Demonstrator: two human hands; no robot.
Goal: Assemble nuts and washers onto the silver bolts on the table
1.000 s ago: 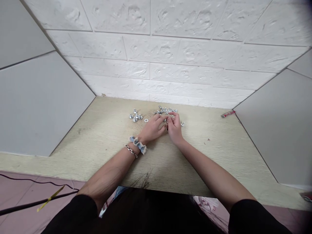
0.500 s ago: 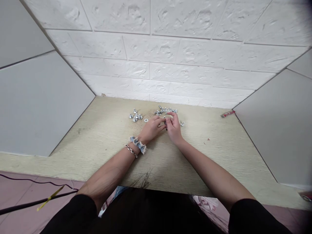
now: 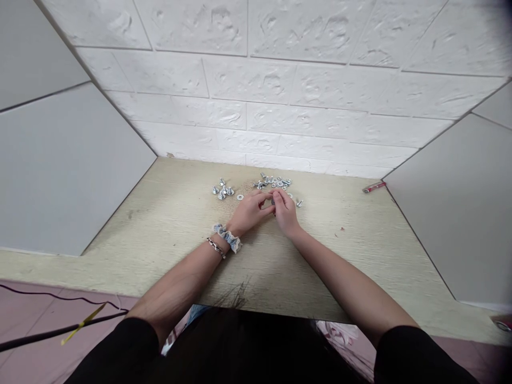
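My left hand [image 3: 251,212] and my right hand [image 3: 285,213] meet over the middle of the table, fingertips pinched together. Between them is a small grey metal fastener [image 3: 273,202], mostly covered by the fingers; its exact kind is hidden. Just beyond the fingers lies a loose pile of bolts, nuts and washers [image 3: 280,184]. One flat washer [image 3: 240,197] rests left of my left hand. Farther left stands a group of bolts with washers on them [image 3: 222,191]. A single bolt [image 3: 300,204] lies right of my right hand, with a washer [image 3: 290,196] partly showing near it.
A red and silver tool [image 3: 374,187] lies at the table's right edge by the grey side panel [image 3: 460,213]. A white brick-patterned wall [image 3: 264,106] closes off the back. Another grey panel [image 3: 72,176] stands on the left. Small reddish bits [image 3: 342,229] dot the wooden table [image 3: 160,229].
My right hand's raised fingers have curled down toward my left fingertips, uncovering more nuts and washers in the pile. My left hand has hardly moved.
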